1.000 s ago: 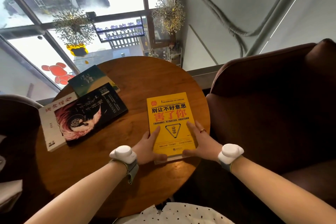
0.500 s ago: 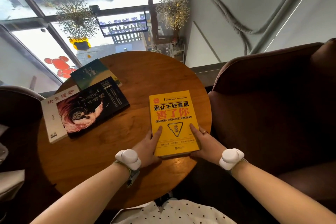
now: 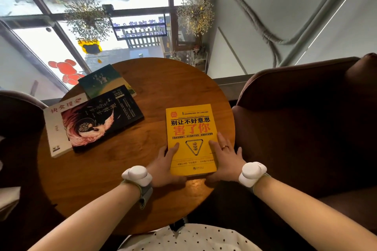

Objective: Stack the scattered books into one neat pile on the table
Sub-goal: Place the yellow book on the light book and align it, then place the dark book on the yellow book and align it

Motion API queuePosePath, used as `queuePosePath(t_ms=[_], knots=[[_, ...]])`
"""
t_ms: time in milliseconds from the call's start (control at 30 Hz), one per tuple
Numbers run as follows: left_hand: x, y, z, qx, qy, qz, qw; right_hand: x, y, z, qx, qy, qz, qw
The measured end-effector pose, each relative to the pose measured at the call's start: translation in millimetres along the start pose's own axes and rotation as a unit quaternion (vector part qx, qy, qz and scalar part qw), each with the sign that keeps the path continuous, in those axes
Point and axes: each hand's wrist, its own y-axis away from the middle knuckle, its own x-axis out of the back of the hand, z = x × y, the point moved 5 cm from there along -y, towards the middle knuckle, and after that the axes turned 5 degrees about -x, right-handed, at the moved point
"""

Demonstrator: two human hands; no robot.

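A yellow book [image 3: 190,128] lies face up on the right side of the round wooden table [image 3: 173,83]. My left hand [image 3: 165,167] grips its lower left edge, thumb on the cover. My right hand [image 3: 224,157] grips its lower right edge, fingers on the cover. At the table's left, a black book [image 3: 102,116] with a red phoenix lies on top of a white book [image 3: 56,128]. It also overlaps a dark green book [image 3: 102,81] behind it.
A brown armchair [image 3: 306,118] stands close to the table's right edge, another dark seat [image 3: 16,112] at the left. Behind the table is a large window [image 3: 91,16] with hanging dried plants and a grey wall at the right.
The yellow book has shifted slightly toward the near edge and now sits straighter. Both hands stay on its lower corners. The other three books have not moved.
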Motion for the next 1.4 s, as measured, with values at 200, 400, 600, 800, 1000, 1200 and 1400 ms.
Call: queuePosePath(t_ms=[200, 400, 600, 800, 1000, 1200, 1400], knots=[[19.7, 16.1, -7.7, 0.023, 0.169, 0.055, 0.984, 28.4, -25.6, -32.9, 0.026, 0.032, -0.061, 0.997], [49.1, 38.2, -48.4, 0.095, 0.247, 0.114, 0.957, 55.6, -58.9, -91.4, 0.059, -0.05, 0.013, 0.997], [95.4, 69.3, -104.2, 0.157, 0.312, 0.229, 0.909, 67.6, -91.0, -151.5, 0.08, -0.09, 0.045, 0.992], [128.5, 102.4, -150.6, 0.216, 0.244, 0.343, 0.881, 65.8, -131.6, -185.5, 0.045, -0.137, 0.023, 0.989], [138.2, 121.5, -188.2, 0.282, 0.283, 0.369, 0.839, 50.5, -171.2, -202.9, -0.012, -0.115, -0.014, 0.993], [137.3, 117.4, -209.2, 0.303, 0.339, 0.327, 0.829, 44.0, -202.8, -222.0, -0.041, -0.184, -0.061, 0.98], [139.6, 97.6, -215.5, 0.304, 0.471, 0.286, 0.777, 33.6, -223.1, -240.7, -0.06, -0.314, -0.058, 0.946]])
